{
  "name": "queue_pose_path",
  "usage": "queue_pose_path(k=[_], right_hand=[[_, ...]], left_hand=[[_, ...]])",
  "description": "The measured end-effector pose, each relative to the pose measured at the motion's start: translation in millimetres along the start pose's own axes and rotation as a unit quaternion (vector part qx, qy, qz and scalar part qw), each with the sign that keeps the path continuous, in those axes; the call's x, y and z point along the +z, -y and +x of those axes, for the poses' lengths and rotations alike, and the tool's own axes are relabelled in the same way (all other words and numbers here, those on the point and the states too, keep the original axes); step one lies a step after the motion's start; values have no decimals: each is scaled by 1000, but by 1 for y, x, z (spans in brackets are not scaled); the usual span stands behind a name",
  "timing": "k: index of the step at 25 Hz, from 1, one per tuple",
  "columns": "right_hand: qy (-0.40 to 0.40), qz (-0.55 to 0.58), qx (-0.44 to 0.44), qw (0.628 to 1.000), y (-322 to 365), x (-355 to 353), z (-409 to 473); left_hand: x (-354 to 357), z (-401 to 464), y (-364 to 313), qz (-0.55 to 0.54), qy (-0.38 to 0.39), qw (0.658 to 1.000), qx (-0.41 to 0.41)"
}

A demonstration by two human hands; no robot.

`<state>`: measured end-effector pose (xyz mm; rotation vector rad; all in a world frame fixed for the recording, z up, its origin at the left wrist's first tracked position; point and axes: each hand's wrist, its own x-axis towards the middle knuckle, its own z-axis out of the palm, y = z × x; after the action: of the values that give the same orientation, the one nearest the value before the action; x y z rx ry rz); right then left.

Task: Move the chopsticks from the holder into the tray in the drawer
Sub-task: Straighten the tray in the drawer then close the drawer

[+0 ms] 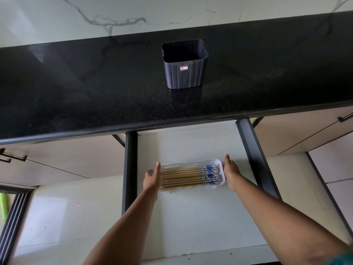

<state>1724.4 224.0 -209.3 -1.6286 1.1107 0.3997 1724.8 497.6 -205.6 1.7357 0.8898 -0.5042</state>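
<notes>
A dark grey holder (184,64) stands upright on the black speckled table (95,88) in the upper middle of the frame. Its mouth faces the camera and nothing shows inside it. A small red and white sticker (184,68) sits on its ribbed front wall.

Below the table edge, in the lower middle of the frame, a drawer (191,217) is pulled out, with dark side rails and a pale floor. A white tray (217,161) rests on that floor toward the back of the drawer. The chopsticks (181,177) lie in it side by side, running left to right; their plain wooden ends point to the left and their blue-and-white patterned ends to the right.

Both hands flank the tray. The left hand (151,177) is flat and open, fingers together and pointing away from the camera, its palm against the left short end of the tray. The right hand (231,174) is likewise flat and open, pressed along the right short end. Neither hand is closed around anything; whether the tray is lifted off the drawer floor cannot be told.

Pale cabinet fronts (76,155) with dark handles show to the left and right of the drawer.
</notes>
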Motion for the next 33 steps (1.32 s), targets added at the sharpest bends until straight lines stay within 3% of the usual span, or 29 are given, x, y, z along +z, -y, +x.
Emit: queue_pose_path(k=[6, 13, 17, 21, 33], right_hand=[[-11, -31, -16, 999, -1, 0, 2], [-96, -143, -4, 985, -14, -8, -1], [-75, -128, 0, 989, -24, -9, -6], [-79, -191, -14, 978, -24, -10, -9], [-100, -171, -22, 980, -29, -9, -12]], left_hand=[[-2, 3, -2, 18, -11, 1000, 10], [-4, -9, 2, 103, -68, 991, -45], [-5, -14, 1, 137, -78, 987, -30], [-8, -17, -1, 184, -55, 981, -25], [-6, -18, 7, 119, -68, 991, 11]])
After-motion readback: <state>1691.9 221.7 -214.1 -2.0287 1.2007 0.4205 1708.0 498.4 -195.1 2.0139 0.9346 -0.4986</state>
